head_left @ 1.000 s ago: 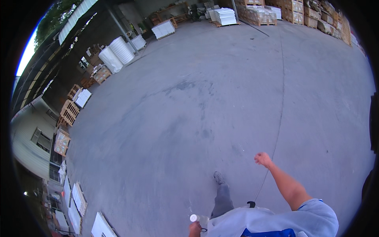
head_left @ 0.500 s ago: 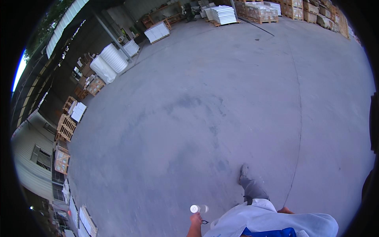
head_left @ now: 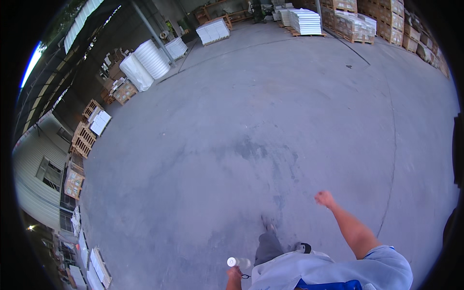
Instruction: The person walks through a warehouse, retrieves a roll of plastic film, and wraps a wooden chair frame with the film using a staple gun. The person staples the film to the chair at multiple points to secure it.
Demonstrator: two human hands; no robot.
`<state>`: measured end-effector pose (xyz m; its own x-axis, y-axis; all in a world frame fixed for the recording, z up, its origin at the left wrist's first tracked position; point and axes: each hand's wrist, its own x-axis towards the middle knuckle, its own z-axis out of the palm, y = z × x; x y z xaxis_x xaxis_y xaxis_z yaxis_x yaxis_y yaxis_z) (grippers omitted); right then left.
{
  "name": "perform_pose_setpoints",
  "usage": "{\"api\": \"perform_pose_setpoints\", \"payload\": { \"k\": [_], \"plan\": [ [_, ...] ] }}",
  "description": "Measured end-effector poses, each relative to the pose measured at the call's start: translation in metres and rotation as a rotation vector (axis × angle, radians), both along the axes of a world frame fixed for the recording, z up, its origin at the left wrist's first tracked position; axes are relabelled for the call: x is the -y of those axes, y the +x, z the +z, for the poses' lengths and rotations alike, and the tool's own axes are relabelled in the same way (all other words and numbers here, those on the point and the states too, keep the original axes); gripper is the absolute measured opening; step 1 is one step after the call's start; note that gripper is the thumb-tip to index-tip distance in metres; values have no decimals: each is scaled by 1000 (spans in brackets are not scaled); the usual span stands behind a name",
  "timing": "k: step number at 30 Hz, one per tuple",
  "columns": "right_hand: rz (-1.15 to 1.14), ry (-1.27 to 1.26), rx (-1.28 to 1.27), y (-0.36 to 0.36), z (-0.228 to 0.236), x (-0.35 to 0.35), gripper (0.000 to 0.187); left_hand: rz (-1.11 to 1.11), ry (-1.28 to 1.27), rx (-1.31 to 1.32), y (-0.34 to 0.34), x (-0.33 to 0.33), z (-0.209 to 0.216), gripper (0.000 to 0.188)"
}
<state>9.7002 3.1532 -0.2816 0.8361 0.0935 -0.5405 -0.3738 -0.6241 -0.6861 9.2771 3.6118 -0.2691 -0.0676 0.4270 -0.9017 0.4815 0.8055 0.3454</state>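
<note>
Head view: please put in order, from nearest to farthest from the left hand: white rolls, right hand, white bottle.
1. White bottle: in the left hand.
2. Right hand: on the right, raised forward.
3. White rolls: far off, upper left.

This looks like a warehouse or factory storage area, open to daylight and greenery (head_left: 54, 30) at the far left. A broad grey concrete floor (head_left: 217, 111) spreads across it. Packed wooden crates (head_left: 390, 20) are stacked at the far right, with a pile of white sheets (head_left: 306, 21) on a pallet (head_left: 311, 34) to their left. Farther left, large white rolls (head_left: 151, 59) stand upright near a metal post (head_left: 151, 29). Down the left side come slatted wooden pallets (head_left: 84, 139) and a corrugated wall (head_left: 31, 145) with a window (head_left: 50, 174).
</note>
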Motion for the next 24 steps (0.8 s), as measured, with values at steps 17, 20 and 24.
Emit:
{"api": "perform_pose_setpoints", "payload": {
  "k": [17, 20, 24],
  "plan": [
    [657, -431, -318, 202, -132, -49, 23, -301, 43, 60, 630, -220, -11, 15],
    [703, -456, -494, 282, -180, -41, 51, -229, 50, 43, 760, -240, -5, 13],
    [1199, -525, -216, 517, -183, -69, 49, -142, 69, 64, 907, -263, -4, 16]
  ]
}}
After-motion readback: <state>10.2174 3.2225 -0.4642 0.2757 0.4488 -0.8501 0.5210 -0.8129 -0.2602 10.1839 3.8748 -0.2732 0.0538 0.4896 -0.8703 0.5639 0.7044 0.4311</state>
